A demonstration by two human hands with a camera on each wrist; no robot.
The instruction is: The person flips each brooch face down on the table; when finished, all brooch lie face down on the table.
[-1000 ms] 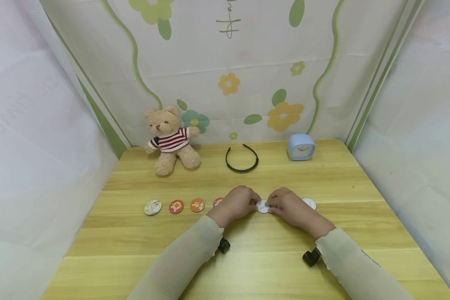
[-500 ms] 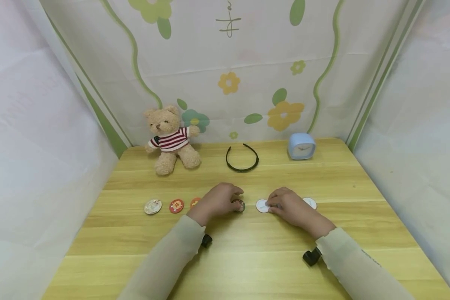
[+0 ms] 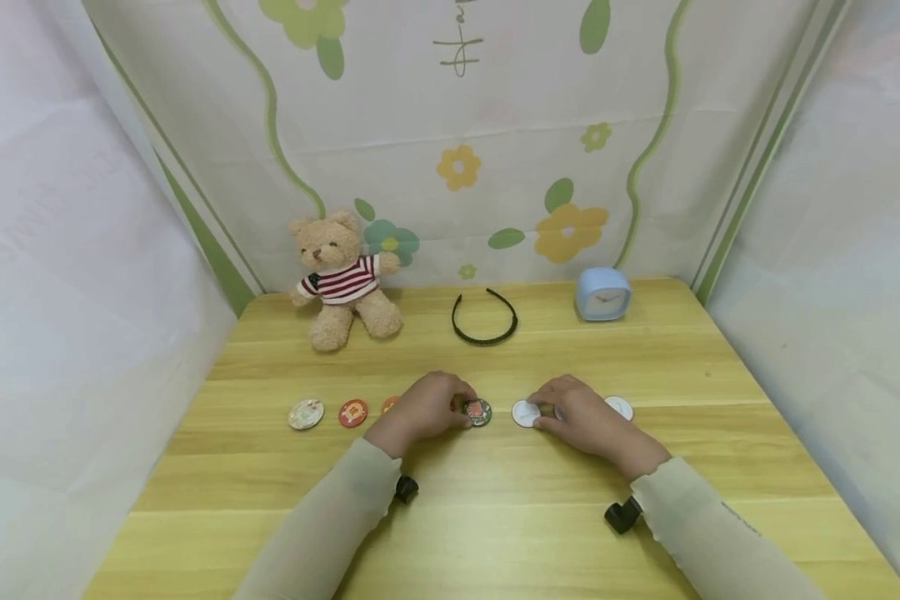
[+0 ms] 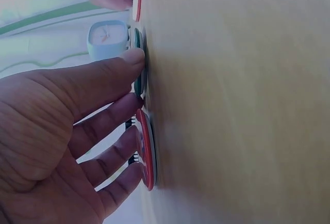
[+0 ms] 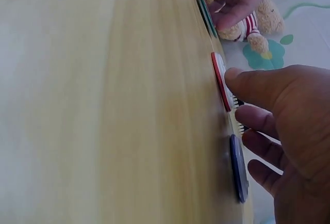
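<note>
Small round badges lie in a row across the wooden table. My left hand [image 3: 429,408] pinches the edge of a dark green badge [image 3: 477,412] between thumb and forefinger. Its other fingers are beside a red-rimmed badge [image 4: 147,149], which this hand hides in the head view. My right hand [image 3: 579,417] has thumb and forefinger on the edge of a white, red-rimmed badge [image 3: 526,413]. Under that hand's remaining fingers lies a dark-blue-rimmed badge [image 5: 238,168]. Another white badge [image 3: 619,407] is just right of the hand.
At the row's left are a cream badge [image 3: 305,414], a red badge [image 3: 352,412] and a partly covered orange badge [image 3: 390,403]. Behind stand a teddy bear [image 3: 342,279] and a blue clock [image 3: 602,294], with a black headband [image 3: 484,341] between them.
My left hand has moved left from the white badge to the green badge, uncovering it. My right hand stays at the white badge, its fingers slightly shifted.
</note>
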